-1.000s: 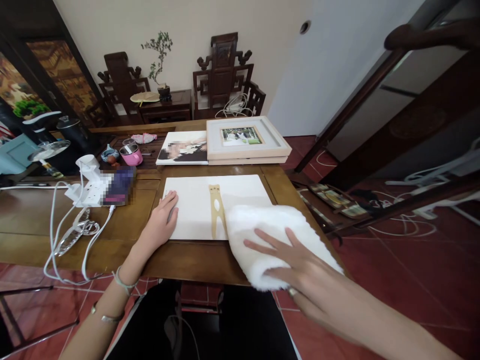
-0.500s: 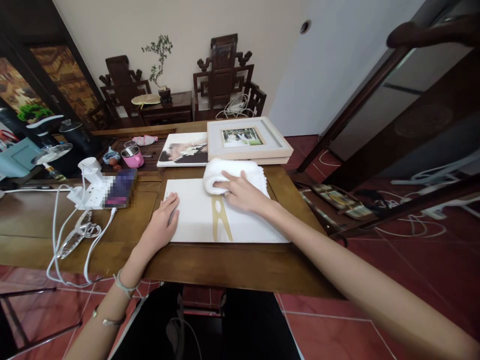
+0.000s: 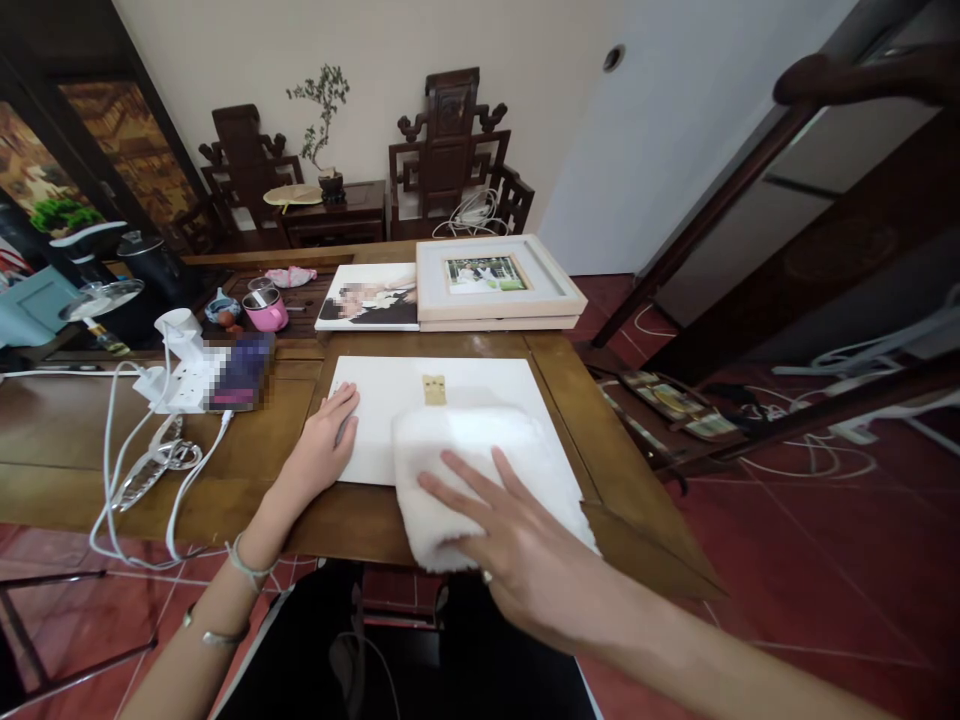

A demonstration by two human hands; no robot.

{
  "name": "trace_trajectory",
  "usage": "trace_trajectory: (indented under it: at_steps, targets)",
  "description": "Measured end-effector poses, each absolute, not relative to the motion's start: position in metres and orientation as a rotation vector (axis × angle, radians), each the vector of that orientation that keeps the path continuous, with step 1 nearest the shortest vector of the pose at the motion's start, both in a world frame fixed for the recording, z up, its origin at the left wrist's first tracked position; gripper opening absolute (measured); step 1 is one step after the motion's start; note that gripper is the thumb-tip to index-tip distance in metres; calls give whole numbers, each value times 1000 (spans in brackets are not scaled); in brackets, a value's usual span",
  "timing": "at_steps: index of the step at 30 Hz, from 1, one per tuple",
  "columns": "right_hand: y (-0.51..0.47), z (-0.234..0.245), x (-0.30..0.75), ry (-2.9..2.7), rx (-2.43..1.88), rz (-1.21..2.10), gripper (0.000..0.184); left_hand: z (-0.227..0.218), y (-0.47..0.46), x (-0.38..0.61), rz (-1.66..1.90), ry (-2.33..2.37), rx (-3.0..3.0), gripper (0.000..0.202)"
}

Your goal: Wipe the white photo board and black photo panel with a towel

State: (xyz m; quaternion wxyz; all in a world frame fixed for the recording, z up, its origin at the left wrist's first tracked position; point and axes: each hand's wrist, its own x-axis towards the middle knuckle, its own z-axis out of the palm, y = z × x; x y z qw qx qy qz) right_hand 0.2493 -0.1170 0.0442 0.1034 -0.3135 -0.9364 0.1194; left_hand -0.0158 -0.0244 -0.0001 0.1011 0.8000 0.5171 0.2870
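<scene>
A flat white panel (image 3: 375, 420), like the back of a photo board, lies on the wooden table in front of me. A tan stand piece (image 3: 434, 390) is fixed to its middle, with its lower part covered. My left hand (image 3: 326, 440) rests flat on the panel's left edge, fingers stretched out. Over the panel's near right part lies a folded white towel (image 3: 442, 450), which overhangs the near edge. My right hand (image 3: 502, 515) grips the towel, fingers spread on top and the thumb partly hidden at its near fold.
Beyond the panel stand a light wood photo frame (image 3: 555, 280) and a photo board (image 3: 367, 310). To the left are a power strip (image 3: 187, 385) with white cables, a clear hair claw (image 3: 154, 470) and a pink mug (image 3: 266, 312). The table (image 3: 637, 480) ends at the right.
My right hand has drawn the towel from the panel's far side toward me, over the near edge. The stand's top is now uncovered and its legs are hidden. My left hand stays put.
</scene>
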Motion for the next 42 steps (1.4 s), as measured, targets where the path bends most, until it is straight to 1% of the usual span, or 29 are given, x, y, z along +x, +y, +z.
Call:
trace_trajectory:
  at_steps: [4, 7, 11, 14, 17, 21, 23, 27, 28, 30, 32, 34, 38, 42]
  targets:
    - [-102, 47, 248, -2772, -978, 375, 59, 0, -24, -16, 845, 1519, 2376, 41]
    - [-57, 47, 243, -2734, -1129, 330, 61, 0, -25, -17, 851, 1509, 2376, 41]
    - [5, 46, 232, -2662, -1233, 283, 59, 0, -25, -18, 855, 1497, 2370, 42]
    - [25, 48, 225, -2630, -1287, 243, 58, 0, -24, -18, 861, 1496, 2372, 42]
    - [16, 49, 222, -2680, -1280, 229, 59, -1, -24, -18, 865, 1503, 2373, 42]
    - [-35, 46, 219, -2803, -1159, 207, 56, -3, -24, -17, 870, 1511, 2364, 41]
    - [-68, 46, 215, -2849, -1068, 213, 51, -3, -24, -16, 870, 1511, 2362, 41]
    - [-108, 56, 205, -3002, -982, 389, 36, -4, -25, -16, 846, 1523, 2347, 42]
    - [-109, 58, 203, -3026, -986, 408, 37, -4, -25, -16, 832, 1523, 2344, 42]
    - [-97, 61, 200, -3020, -1029, 370, 44, -3, -26, -17, 797, 1520, 2340, 43]
    - [-72, 61, 197, -2970, -1104, 258, 53, -3, -26, -17, 771, 1518, 2343, 45]
    - [-40, 58, 191, -2929, -1192, 150, 57, -2, -27, -17, 765, 1519, 2344, 45]
    - [3, 52, 176, -2847, -1345, 14, 55, -2, -27, -17, 793, 1514, 2329, 45]
    - [-17, 49, 168, -2819, -1322, -41, 49, -1, -27, -17, 791, 1500, 2321, 46]
